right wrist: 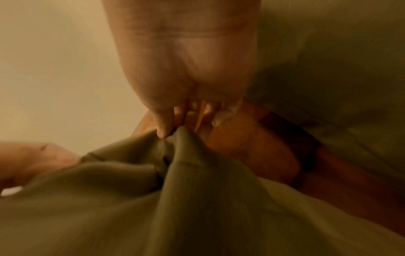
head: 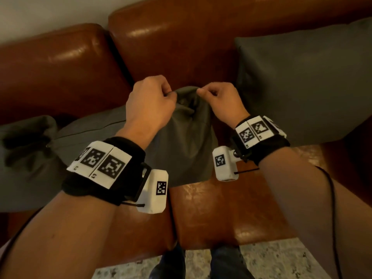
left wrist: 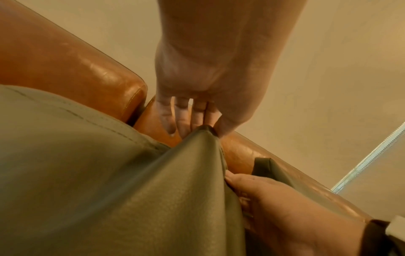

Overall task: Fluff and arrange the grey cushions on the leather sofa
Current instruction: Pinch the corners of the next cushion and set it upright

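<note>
While the left hand and right hand pinch its top edge, the middle cushion stands on the sofa. Both hands' fingers are curled tight on the fabric.

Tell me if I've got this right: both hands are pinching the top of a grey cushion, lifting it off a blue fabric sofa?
Nearly. The left hand and right hand do pinch the top of the grey cushion, but the sofa is brown leather, not blue fabric. The head view shows its glossy brown back and seat.
</note>
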### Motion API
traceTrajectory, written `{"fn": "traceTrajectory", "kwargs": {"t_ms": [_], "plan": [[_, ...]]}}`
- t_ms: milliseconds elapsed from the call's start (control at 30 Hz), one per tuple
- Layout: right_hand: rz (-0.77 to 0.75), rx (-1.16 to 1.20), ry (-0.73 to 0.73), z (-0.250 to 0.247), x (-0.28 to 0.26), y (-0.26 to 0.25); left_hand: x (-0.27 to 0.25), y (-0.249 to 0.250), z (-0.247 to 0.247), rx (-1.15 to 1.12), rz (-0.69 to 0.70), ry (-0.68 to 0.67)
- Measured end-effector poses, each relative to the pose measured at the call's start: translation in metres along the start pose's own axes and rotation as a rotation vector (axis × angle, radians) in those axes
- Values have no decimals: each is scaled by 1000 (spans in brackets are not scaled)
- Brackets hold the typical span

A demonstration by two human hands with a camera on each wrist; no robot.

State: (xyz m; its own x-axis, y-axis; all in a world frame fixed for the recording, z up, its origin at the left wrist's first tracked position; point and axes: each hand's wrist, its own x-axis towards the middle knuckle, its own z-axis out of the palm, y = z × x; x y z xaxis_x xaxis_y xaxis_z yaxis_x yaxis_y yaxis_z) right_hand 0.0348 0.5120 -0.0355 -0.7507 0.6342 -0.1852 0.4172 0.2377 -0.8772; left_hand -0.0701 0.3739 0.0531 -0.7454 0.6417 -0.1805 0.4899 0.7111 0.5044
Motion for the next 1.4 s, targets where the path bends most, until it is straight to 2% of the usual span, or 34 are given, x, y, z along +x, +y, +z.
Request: {"fn": "traceTrajectory", "kwargs": {"t_ms": [33, 100, 167, 233, 333, 467, 667, 800, 867, 933, 1033, 1100, 1233, 1333, 1400], "plan": [[9, 36, 1, -1, -1, -1, 0, 0, 0, -19, -8, -10], [-30, 32, 129, -1, -9, -3, 1, 0, 0, -62, -30, -19], [-133, -127, 242, 3, -23, -6, 2, -2, -1, -105, -61, -23], [-164, -325, 180, 10, -37, -11, 2, -3, 0, -137, -85, -28], [-57, -388, 136, 14, -31, -16, 0, -2, 3, -157, -90, -20], [81, -282, 12, 17, -20, -23, -3, -2, 4, -177, -87, -7], [153, -80, 24, 10, -28, -21, -2, -11, 5, -160, -99, 9], [242, 200, 22, -5, -34, -25, -1, -14, 5, -104, -101, 42], [268, 307, 30, -9, -37, -29, 1, -12, 3, -88, -59, 55], [264, 322, 8, -11, -39, -30, 5, -6, 1, -79, 69, 30], [226, 292, -29, -10, -40, -31, 17, 7, -1, 92, 260, -150], [215, 290, -37, -11, -41, -30, 26, 13, 1, 211, 290, -240], [203, 293, -17, -9, -42, -29, 39, 10, 5, 132, 202, -265], [198, 277, 9, -6, -43, -28, 40, 4, 8, -139, -1, -320], [165, 230, 69, -3, -46, -28, 37, 3, 10, -282, -112, -295]]}}
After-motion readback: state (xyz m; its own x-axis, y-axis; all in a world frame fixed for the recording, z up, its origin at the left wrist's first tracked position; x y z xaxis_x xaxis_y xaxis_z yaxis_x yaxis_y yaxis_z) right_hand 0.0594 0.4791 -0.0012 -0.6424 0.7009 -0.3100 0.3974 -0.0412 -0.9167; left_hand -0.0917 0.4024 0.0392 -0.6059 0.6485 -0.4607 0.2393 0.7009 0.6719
